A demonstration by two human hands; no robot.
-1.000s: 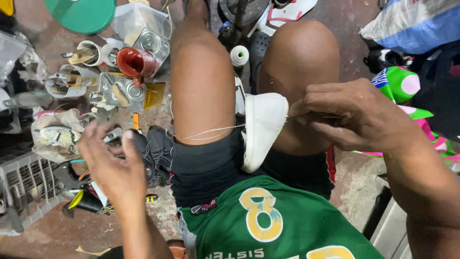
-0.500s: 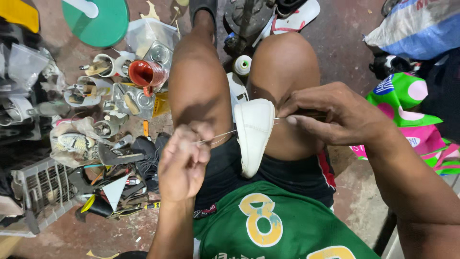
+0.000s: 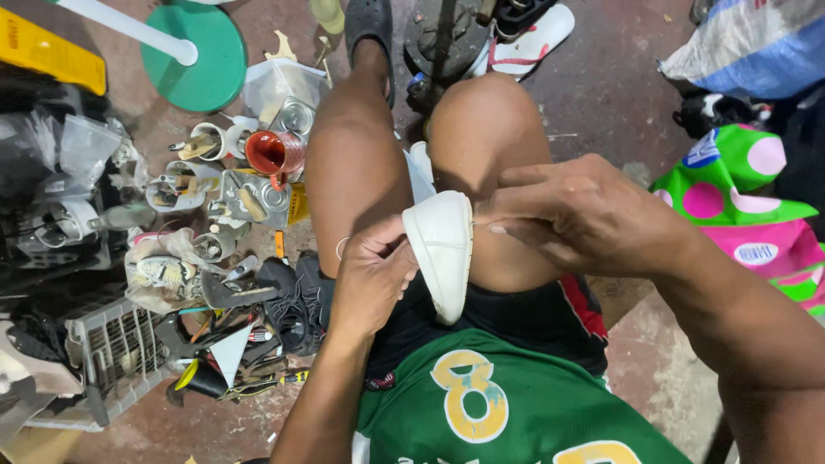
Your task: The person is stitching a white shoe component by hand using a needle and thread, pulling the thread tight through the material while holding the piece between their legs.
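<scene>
Since the earlier frame, the left hand (image 3: 371, 279) has been closed against the white shoe (image 3: 442, 249), pinched by the right hand (image 3: 571, 215).

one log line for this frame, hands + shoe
left hand: grips white shoe sole edge | right hand: pinched at shoe's other side | shoe: between knees

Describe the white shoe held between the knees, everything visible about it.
The white shoe is wedged sole-up between the person's bare knees, its smooth, pale rubbery sole facing the camera, toe rounded toward the top. The left hand grips its left edge; the right hand pinches at its right edge, seemingly on a thin needle or thread. Its upper is hidden.
</scene>
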